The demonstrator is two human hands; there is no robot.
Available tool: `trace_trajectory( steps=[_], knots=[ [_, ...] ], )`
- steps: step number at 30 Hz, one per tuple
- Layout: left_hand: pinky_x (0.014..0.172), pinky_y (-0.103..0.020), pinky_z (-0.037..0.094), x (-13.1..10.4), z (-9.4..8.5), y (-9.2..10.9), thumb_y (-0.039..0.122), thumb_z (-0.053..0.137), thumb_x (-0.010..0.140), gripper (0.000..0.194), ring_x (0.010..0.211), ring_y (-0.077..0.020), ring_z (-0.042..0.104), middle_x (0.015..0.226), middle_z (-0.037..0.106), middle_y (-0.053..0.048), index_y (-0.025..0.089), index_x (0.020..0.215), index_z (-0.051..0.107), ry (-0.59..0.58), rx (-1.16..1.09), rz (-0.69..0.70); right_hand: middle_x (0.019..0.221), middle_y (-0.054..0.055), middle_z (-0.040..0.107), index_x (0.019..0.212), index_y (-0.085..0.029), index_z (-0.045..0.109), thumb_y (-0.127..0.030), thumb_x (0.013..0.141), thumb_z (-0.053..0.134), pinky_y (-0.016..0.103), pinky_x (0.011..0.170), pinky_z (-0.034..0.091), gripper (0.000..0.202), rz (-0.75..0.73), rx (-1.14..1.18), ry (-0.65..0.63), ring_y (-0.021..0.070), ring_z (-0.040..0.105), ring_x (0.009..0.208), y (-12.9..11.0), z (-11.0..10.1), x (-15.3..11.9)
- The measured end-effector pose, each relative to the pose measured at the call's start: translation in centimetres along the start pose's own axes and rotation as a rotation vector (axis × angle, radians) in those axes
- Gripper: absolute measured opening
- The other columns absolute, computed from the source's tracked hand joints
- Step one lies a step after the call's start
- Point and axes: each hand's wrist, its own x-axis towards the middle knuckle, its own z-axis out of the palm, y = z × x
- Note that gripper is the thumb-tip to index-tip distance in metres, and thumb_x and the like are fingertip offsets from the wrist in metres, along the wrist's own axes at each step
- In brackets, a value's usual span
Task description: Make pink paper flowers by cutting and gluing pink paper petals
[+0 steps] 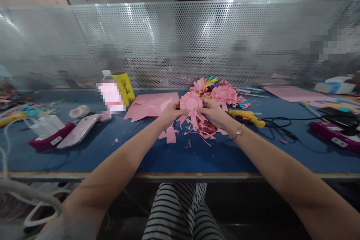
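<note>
A pink paper flower (191, 102) with ruffled edges is held up between my two hands, above the blue table. My left hand (171, 113) pinches its left edge, and my right hand (211, 111) grips the right edge. Below the flower lie pink paper scraps (171, 135) and scissors with red handles (206, 126). Just behind my right hand sits a pile of finished-looking pink paper flowers (224, 93), with yellow and blue strips among them. Pink paper sheets (152, 104) lie to the left of my left hand.
A yellow glue gun (250, 117) with a black cable lies to the right. Purple power strips (334, 135) sit at both sides. On the left are a phone (80, 130) and a yellow packet (125, 88). A perforated metal screen (168, 45) stands behind the table.
</note>
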Motion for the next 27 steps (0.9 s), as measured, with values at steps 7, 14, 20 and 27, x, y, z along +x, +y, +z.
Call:
trace_trajectory(
  steps=[7,14,20,27],
  knots=[
    [0.067,-0.025,0.045,0.07,-0.04,-0.28,0.018,0.067,0.057,0.036,0.067,-0.0097,0.055,0.078,0.061,-0.004,0.012,0.090,0.056,0.026,0.019,0.016,0.067,-0.005,0.050,0.074,-0.018,0.046,-0.024,0.057,0.067,0.023,0.060,0.040,0.027,0.000,-0.020,-0.006,0.0059,0.047,0.060,-0.09,0.22,-0.16],
    [0.066,-0.026,0.044,-0.01,-0.15,-0.21,0.017,0.066,0.057,0.032,0.063,-0.0079,0.054,0.074,0.061,-0.003,0.011,0.087,0.056,-0.015,0.014,0.015,0.067,-0.005,0.049,0.075,-0.019,0.045,-0.023,0.058,0.066,0.023,0.060,0.039,0.027,-0.001,-0.022,-0.034,0.0059,0.046,0.059,0.07,-0.01,-0.06],
    [0.063,-0.023,0.043,-0.09,-0.07,-0.01,0.018,0.065,0.057,0.029,0.063,-0.0077,0.053,0.070,0.059,-0.001,0.012,0.083,0.055,-0.002,0.064,0.000,0.068,-0.004,0.050,0.078,-0.019,0.046,-0.026,0.059,0.063,0.025,0.060,0.039,0.026,-0.020,-0.158,-0.008,0.0083,0.046,0.060,0.37,-0.27,0.17],
    [0.053,-0.020,0.040,0.55,-0.40,-0.56,0.016,0.066,0.052,0.030,0.059,-0.0070,0.049,0.071,0.054,0.002,0.016,0.079,0.052,0.276,0.463,0.059,0.066,-0.001,0.048,0.069,-0.019,0.046,-0.019,0.063,0.054,0.027,0.060,0.037,0.010,-0.247,-0.687,0.140,0.0113,0.043,0.061,0.48,-0.71,0.51]
  ],
)
